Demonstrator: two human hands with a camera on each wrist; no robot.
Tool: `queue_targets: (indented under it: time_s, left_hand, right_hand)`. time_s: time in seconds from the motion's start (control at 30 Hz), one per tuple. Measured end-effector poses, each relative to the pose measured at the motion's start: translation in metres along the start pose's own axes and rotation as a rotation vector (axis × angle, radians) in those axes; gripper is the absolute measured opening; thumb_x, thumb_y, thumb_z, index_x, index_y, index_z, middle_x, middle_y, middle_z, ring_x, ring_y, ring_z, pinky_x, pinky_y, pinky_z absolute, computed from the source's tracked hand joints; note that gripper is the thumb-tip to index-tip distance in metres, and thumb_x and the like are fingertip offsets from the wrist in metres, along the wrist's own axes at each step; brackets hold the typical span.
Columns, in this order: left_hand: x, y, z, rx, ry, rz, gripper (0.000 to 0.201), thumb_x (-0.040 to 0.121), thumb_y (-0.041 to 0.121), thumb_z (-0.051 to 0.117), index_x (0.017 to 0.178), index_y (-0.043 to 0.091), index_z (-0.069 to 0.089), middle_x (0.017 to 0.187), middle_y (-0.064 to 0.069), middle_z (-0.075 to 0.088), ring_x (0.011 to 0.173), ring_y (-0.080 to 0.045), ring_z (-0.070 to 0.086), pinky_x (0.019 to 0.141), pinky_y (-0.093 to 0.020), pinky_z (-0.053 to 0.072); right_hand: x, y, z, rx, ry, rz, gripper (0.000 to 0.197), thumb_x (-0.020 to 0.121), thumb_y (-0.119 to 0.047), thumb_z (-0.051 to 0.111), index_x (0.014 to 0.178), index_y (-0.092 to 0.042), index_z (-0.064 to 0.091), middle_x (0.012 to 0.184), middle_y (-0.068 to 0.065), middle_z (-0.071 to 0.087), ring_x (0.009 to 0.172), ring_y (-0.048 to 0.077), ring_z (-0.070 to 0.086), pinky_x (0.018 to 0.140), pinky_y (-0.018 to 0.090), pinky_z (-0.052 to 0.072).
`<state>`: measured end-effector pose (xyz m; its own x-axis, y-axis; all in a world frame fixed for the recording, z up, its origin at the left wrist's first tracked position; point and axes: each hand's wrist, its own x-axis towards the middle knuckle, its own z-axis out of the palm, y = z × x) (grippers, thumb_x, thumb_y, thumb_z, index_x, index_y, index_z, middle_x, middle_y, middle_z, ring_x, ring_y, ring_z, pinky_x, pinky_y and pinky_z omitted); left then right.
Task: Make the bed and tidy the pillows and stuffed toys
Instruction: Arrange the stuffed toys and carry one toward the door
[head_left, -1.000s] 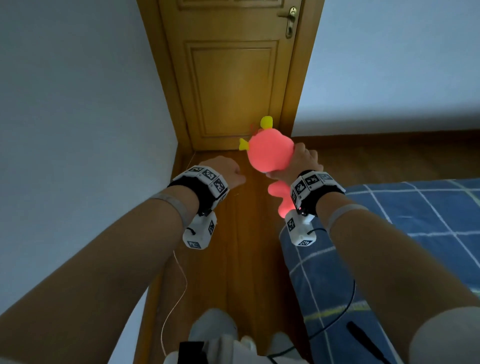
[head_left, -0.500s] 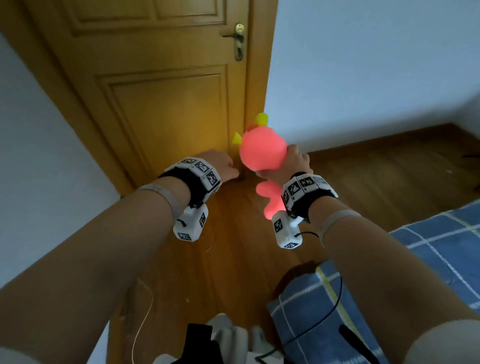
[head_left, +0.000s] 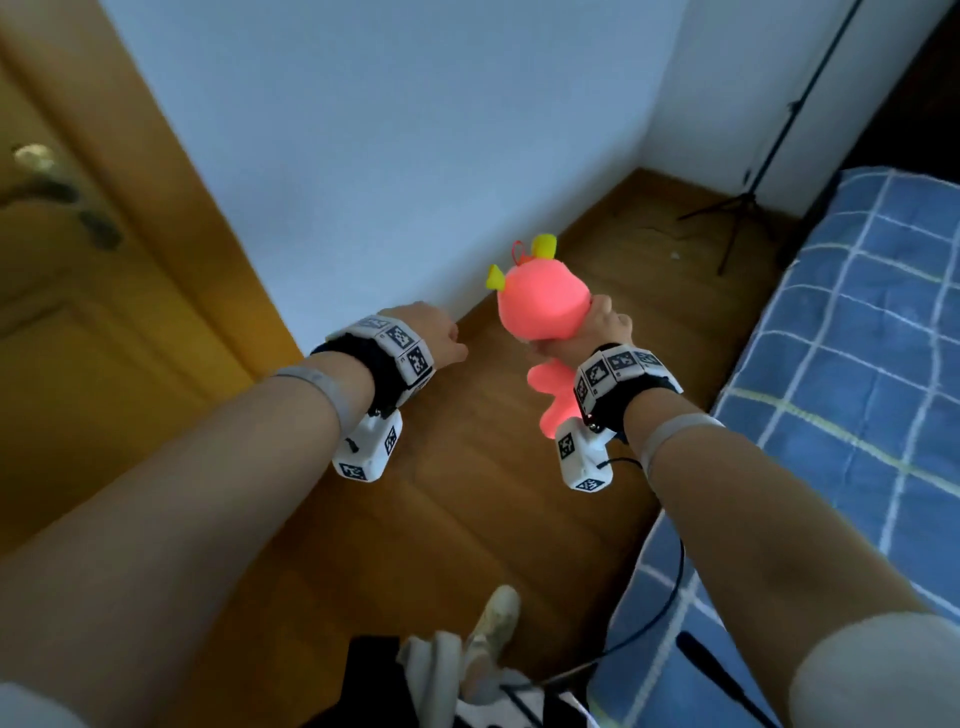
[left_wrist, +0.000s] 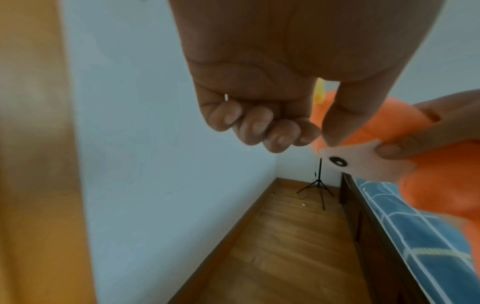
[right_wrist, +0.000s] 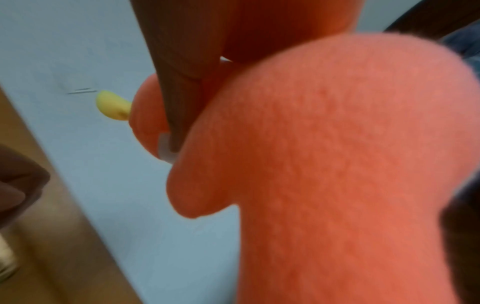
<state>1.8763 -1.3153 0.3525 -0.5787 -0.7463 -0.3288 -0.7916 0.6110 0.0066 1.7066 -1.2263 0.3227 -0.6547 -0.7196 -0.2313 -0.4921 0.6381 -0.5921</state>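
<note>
A bright pink plush toy (head_left: 540, 306) with yellow horns is held above the wooden floor, beside the bed (head_left: 857, 338) with its blue checked cover. My right hand (head_left: 597, 332) grips the toy around its neck, so the round head points away from me and the limbs hang below my wrist. The right wrist view is filled by the toy's (right_wrist: 337, 164) body, with one of my fingers (right_wrist: 182, 82) pressed into it. My left hand (head_left: 441, 338) hovers just left of the toy. Its fingers (left_wrist: 259, 127) are curled into the palm and hold nothing.
A wooden door (head_left: 78, 312) stands at the left, and a pale blue wall runs from it to the far corner. A black tripod (head_left: 743, 202) stands in that corner at the head of the bed. A narrow strip of wooden floor (head_left: 467, 519) lies between wall and bed.
The view has swung right, from the door to the wall, the corner and the bed. Both hands keep their pose, the right still gripping the toy.
</note>
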Motion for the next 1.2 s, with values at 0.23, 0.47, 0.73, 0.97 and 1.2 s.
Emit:
queue_targets:
  time_s: [0.23,0.47,0.73,0.97,1.2]
  left_hand:
    - [0.186,0.054,-0.066,-0.007,-0.049,0.183,0.037,0.091,0.038,0.045,0.11,0.013,0.064,0.104,-0.009,0.063,0.093,-0.025,0.056,0.073,-0.029,0.04]
    - [0.348,0.12,-0.082,0.043,-0.118,0.418,0.031,0.088,0.034,0.044,0.098,0.014,0.065,0.09,-0.005,0.059,0.089,-0.028,0.059,0.071,-0.031,0.045]
    - [0.546,0.119,-0.172,-0.009,-0.073,0.51,0.033,0.088,0.034,0.046,0.099,0.01,0.066,0.094,-0.009,0.063,0.092,-0.029,0.06,0.081,-0.035,0.05]
    - [0.679,0.209,-0.203,0.106,-0.106,0.651,0.038,0.088,0.04,0.046,0.115,0.018,0.063,0.105,-0.007,0.063,0.093,-0.025,0.058,0.078,-0.032,0.048]
    - [0.805,0.341,-0.215,0.254,-0.165,0.729,0.038,0.09,0.041,0.044,0.118,0.022,0.061,0.111,-0.006,0.063,0.098,-0.026,0.06,0.076,-0.03,0.046]
  right_hand:
    - [0.148,0.003,-0.072,0.135,0.13,0.159,0.081,0.066,-0.043,0.076,0.128,-0.012,0.033,0.124,0.013,0.044,0.113,0.032,0.05,0.095,0.045,0.046]
    - [0.266,0.037,-0.099,0.094,0.19,0.339,0.088,0.064,-0.048,0.077,0.13,-0.012,0.033,0.122,0.009,0.046,0.117,0.027,0.047,0.094,0.044,0.045]
    - [0.446,-0.009,-0.135,0.067,0.267,0.389,0.088,0.063,-0.046,0.079,0.13,-0.013,0.032,0.126,0.011,0.045,0.114,0.03,0.05,0.093,0.046,0.048]
    - [0.563,0.042,-0.179,0.063,0.329,0.532,0.093,0.058,-0.048,0.081,0.13,-0.014,0.033,0.127,0.012,0.045,0.112,0.03,0.051,0.089,0.043,0.048]
    - [0.701,0.146,-0.255,0.092,0.359,0.633,0.095,0.056,-0.047,0.082,0.13,-0.014,0.034,0.126,0.011,0.049,0.115,0.03,0.051,0.09,0.047,0.05]
